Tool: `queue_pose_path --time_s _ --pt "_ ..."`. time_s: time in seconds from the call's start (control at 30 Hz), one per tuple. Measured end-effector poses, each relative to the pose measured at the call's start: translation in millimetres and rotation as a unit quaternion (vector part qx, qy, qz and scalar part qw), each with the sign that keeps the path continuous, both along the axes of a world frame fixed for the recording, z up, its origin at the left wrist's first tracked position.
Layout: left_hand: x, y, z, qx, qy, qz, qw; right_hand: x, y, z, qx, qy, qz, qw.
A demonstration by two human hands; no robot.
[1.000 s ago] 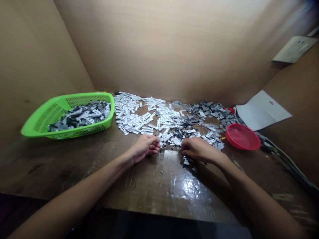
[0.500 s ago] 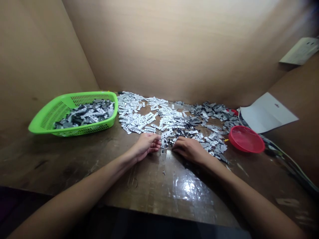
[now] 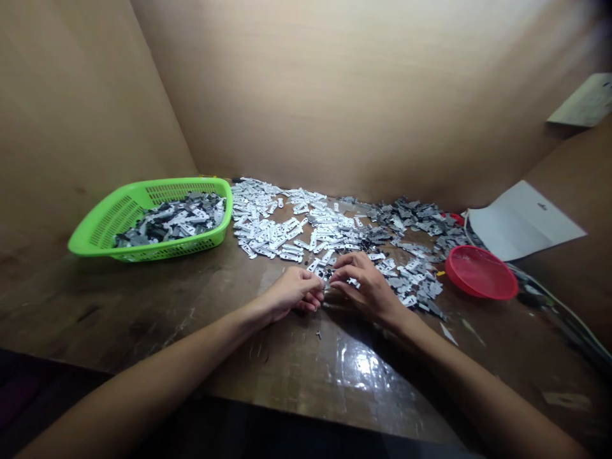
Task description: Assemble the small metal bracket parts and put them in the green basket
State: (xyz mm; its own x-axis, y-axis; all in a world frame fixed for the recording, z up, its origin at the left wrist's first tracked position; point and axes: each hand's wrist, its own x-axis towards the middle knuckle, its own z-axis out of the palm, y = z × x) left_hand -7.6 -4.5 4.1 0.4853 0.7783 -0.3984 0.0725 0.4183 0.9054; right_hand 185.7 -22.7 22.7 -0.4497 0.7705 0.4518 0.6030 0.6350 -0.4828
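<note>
My left hand (image 3: 300, 292) is closed in a pinch at the near edge of the metal pieces; what its fingertips hold is too small to name. Close on its right, my right hand (image 3: 359, 287) has its fingers curved and bent toward the left fingertips, and anything between them is hidden. White flat metal pieces with holes (image 3: 277, 234) lie spread behind both hands. Grey metal pieces (image 3: 414, 220) are heaped further right. A small screw-like part (image 3: 319, 335) lies alone on the table in front of the hands.
A green plastic basket (image 3: 98, 237) at the left holds many white, grey and black pieces. To the right sits a red round bowl (image 3: 507, 284), with a white sheet (image 3: 530, 220) and cables behind it. Wooden panels (image 3: 335, 95) enclose the brown table (image 3: 201, 331).
My right hand has lifted off the small dark parts and its fingers have opened out toward my left. The left hand stays pinched, now closer to the right. The view has shifted slightly.
</note>
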Motion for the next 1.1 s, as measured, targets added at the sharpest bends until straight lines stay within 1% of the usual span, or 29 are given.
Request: queue_pose_path --time_s 0.17,0.33,0.77,0.83,0.9,0.97,1.03,1.1 --pt "-1.2 0.2 -0.1 -0.001 -0.008 -0.002 1.000 -3.8 0.1 -7.2 -0.018 0.008 -0.005 1.000" --pt "-3.9 2.6 -1.2 -0.002 -0.013 0.003 1.000 -1.3 -1.9 -4.6 -0.029 0.022 -0.009 0.999" --pt "-2.8 2.9 -0.8 0.000 -0.017 0.003 1.000 -1.7 -3.4 -4.7 0.026 -0.008 -0.002 1.000" --pt "-3.5 4.1 -1.5 -0.001 -0.016 0.008 1.000 3.1 0.0 -2.0 0.032 -0.002 -0.027 0.999" --pt "-4.5 6.0 -2.6 -0.002 -0.021 0.021 1.000 11.8 5.5 0.7 0.026 -0.004 -0.085 0.996" --pt "-5.5 8.1 -3.4 -0.003 -0.027 0.036 0.999 21.9 11.0 1.0 0.000 -0.042 -0.128 0.991" --pt "-6.1 9.7 -3.4 -0.001 -0.031 0.048 0.998 29.4 14.4 -2.6 -0.029 -0.111 -0.122 0.986" --pt "-6.1 10.5 -2.6 0.000 -0.030 0.056 0.998 32.0 15.0 -9.0 -0.032 -0.173 -0.102 0.979"
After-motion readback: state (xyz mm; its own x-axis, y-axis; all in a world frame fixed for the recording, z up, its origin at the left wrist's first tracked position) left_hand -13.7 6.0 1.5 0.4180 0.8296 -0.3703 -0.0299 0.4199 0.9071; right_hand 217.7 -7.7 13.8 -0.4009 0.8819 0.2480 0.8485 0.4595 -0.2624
